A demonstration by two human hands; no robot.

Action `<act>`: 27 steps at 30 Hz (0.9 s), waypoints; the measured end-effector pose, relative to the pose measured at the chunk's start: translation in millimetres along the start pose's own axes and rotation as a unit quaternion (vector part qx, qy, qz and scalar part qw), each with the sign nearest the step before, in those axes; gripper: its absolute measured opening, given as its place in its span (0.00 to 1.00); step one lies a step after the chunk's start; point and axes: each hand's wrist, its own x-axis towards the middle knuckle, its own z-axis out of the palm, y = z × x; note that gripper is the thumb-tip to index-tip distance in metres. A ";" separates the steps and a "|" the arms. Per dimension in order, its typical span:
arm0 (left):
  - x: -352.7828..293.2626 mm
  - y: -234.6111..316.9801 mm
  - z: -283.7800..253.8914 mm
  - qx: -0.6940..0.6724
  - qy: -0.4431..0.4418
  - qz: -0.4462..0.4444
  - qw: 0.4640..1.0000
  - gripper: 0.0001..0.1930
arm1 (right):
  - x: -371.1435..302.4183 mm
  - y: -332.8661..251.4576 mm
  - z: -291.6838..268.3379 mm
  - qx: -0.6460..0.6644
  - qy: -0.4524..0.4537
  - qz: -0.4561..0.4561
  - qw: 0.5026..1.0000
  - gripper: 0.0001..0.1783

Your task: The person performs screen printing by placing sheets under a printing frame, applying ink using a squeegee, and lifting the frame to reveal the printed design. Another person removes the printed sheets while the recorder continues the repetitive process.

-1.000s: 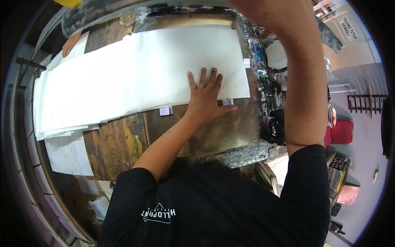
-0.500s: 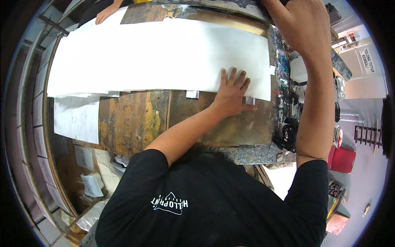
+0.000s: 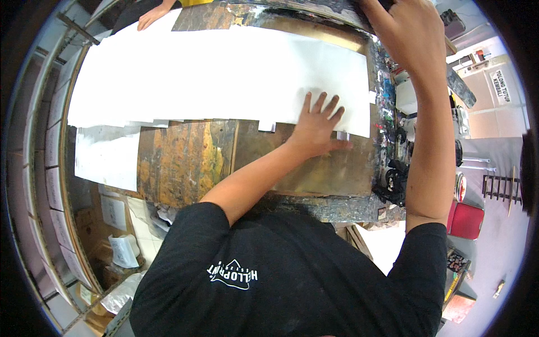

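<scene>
My left hand lies open with its fingers spread on the near right part of a long white sheet of paper. Its thumb and palm rest over the brown board below the sheet's near edge. High up on the right, my right hand is closed on the corner of a dark, paint-stained frame; its fingertips are partly cut off by the picture's edge. Small pale tabs stick out at the sheet's near edge.
Another person's hand rests on white paper at the far left. More white paper lies on the near left of the stained table. A metal rack stands at left, a black crumpled cloth at the right edge.
The view has shifted slightly. A soft shadow now shows on the paper around my left hand. Both hands keep nearly the same places.
</scene>
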 end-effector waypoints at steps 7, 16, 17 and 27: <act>-10.9 -43.3 -190.5 -0.648 0.272 -0.124 0.700 0.30 | -46.1 21.1 30.2 -0.079 0.078 -0.121 0.986 0.25; -129.1 -54.2 -99.8 -0.092 0.060 -0.302 0.947 0.62 | -206.5 38.1 130.0 0.055 -0.202 -0.130 0.969 0.24; -134.3 -58.7 -91.2 -0.052 0.061 -0.283 0.956 0.63 | -213.4 38.2 138.3 0.042 -0.238 -0.117 0.963 0.24; -144.9 -71.8 -78.7 -0.025 0.060 -0.263 0.963 0.66 | -61.7 113.6 282.7 0.014 -0.065 -0.156 0.985 0.19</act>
